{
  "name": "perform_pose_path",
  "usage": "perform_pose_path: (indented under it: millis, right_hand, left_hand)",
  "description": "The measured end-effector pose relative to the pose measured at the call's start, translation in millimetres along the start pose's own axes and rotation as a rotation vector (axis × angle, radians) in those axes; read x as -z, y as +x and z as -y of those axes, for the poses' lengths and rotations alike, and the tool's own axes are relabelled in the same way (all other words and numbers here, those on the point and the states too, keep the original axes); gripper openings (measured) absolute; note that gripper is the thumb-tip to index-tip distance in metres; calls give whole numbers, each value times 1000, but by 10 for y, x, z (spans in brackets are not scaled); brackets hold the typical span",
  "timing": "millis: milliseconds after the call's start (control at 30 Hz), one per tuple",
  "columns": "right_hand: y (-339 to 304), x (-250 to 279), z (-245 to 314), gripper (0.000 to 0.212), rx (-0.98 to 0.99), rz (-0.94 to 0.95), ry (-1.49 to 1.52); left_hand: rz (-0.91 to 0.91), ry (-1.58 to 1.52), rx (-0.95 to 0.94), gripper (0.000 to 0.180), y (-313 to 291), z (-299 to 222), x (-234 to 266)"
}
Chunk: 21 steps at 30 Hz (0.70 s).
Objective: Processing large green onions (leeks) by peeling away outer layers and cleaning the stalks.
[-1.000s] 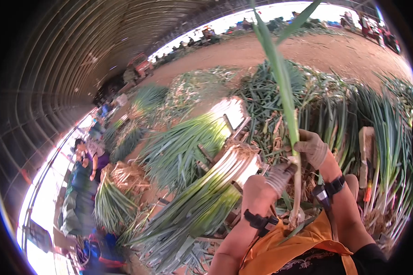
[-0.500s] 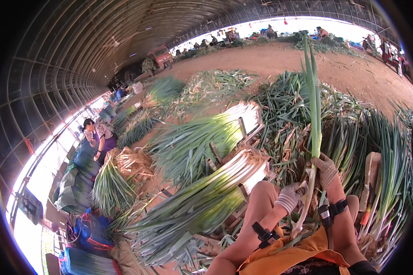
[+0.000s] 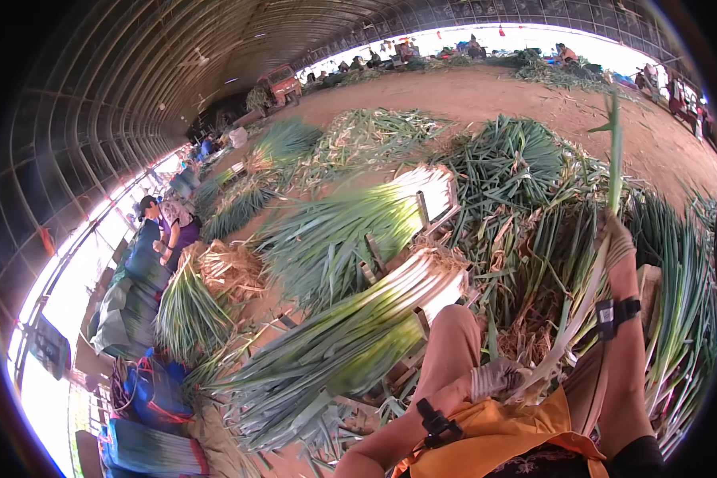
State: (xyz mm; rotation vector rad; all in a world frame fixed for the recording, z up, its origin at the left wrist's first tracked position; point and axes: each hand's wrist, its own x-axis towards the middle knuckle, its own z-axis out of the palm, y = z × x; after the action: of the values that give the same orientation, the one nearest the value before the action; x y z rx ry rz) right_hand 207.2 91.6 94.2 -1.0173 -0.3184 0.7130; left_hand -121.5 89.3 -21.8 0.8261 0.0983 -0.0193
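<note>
A long green onion [image 3: 616, 163] slants across the right side, its green top pointing up and away from me. My right hand [image 3: 616, 241], in a pale work glove, is closed around it where the green meets the white. From there a broad pale length [image 3: 572, 331], stalk or peeled outer layer, runs down toward my lap; I cannot tell which. My left hand [image 3: 498, 379], gloved too, is closed at its lower end, by my left knee. Its fingertips are partly hidden and slightly blurred.
Left of my knee, trimmed green onions [image 3: 350, 319] lie stacked on wooden racks. A heap of leafy waste [image 3: 510, 163] lies ahead, and unpeeled onions [image 3: 677, 295] lean at my right by a wooden board [image 3: 650, 291]. Another person [image 3: 174, 223] works at the far left beside wrapped bundles [image 3: 127, 315].
My right hand has risen up and to the right with the green onion. My left hand has dropped lower, toward my lap, and the two hands are farther apart.
</note>
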Motion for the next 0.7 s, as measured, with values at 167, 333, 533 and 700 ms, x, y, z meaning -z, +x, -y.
perform_pose_path:
  millis: [167, 333, 533, 700]
  right_hand:
    - [528, 478, 488, 26, 205, 7, -66]
    - [590, 830, 831, 28, 255, -63, -88]
    - [808, 1304, 859, 30, 237, -313, -101]
    - [970, 2210, 1415, 29, 434, -339, -39]
  left_hand:
    - [27, 735, -98, 13, -252, 15, -86]
    - [51, 1085, -203, 10, -213, 139, -128]
    - [9, 1208, -57, 11, -334, 151, -151]
    - [34, 1352, 149, 13, -723, 380, 136]
